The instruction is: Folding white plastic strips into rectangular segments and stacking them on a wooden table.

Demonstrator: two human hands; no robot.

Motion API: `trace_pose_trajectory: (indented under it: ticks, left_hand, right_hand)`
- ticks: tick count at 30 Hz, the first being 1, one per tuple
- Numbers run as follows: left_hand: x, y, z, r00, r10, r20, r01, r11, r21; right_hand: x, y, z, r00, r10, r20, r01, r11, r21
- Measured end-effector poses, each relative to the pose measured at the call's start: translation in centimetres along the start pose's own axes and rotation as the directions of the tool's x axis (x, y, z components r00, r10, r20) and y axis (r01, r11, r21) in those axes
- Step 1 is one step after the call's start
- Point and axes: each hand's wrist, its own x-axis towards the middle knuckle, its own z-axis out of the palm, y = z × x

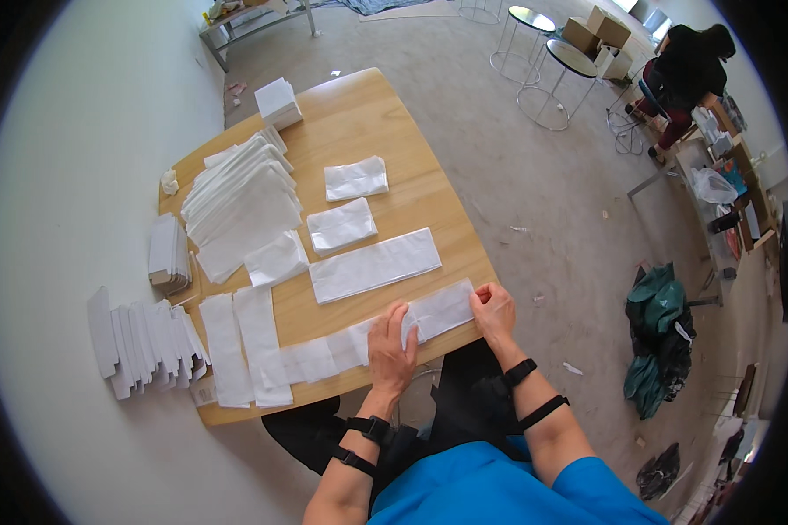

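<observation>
A thin, slightly see-through white strip (445, 306) lies along the near right edge of the table. My right hand (493, 311) pinches its right end between thumb and fingers. Bent over the strip's left part, my left hand (392, 346) rests with thumb and forefinger apart and a bit of white material between them. To its left, overlapping white pieces (306, 360) run along the edge. Just beyond lies a long folded white stack (376, 265). Two shorter stacks, one nearer (341, 225) and one farther (356, 178), sit behind it.
A big fanned pile of white sheets (241, 197) covers the wooden table's (394, 131) left side. White boxes (278, 103) and flattened cartons (153, 337) stand by the wall. Stools (572, 59), green and black bags (655, 328) and a seated person (692, 70) are at right.
</observation>
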Motion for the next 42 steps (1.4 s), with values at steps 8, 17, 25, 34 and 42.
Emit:
trace_pose_trajectory:
  ticks: [8,17,25,34,42]
  left_hand:
    - [-0.9,-2.6,5.4,0.771,-0.545,0.33,0.577,0.377,-0.725]
    - [-0.7,-2.1,5.6,0.803,-0.53,0.273,0.547,0.472,-0.691]
    - [-1.6,-2.8,2.5,0.778,-0.548,0.307,0.465,0.173,-0.868]
    - [-3.4,-4.8,1.4,0.631,-0.705,0.324,0.5,0.049,-0.865]
    - [-3.3,-7.1,0.7,0.664,-0.741,0.1,0.583,0.43,-0.689]
  right_hand:
    - [-0.4,-0.4,0.4,0.999,-0.036,0.015,0.036,0.999,0.001]
    - [-1.7,-0.9,-0.2,0.994,-0.109,-0.014,0.109,0.957,0.269]
    - [-6.8,-7.4,-0.6,0.92,-0.39,-0.021,0.389,0.91,0.145]
    - [-11.4,-9.7,1.8,0.835,-0.532,0.14,0.475,0.825,0.306]
    - [-6.8,-5.2,2.1,0.971,-0.202,0.126,0.165,0.953,0.255]
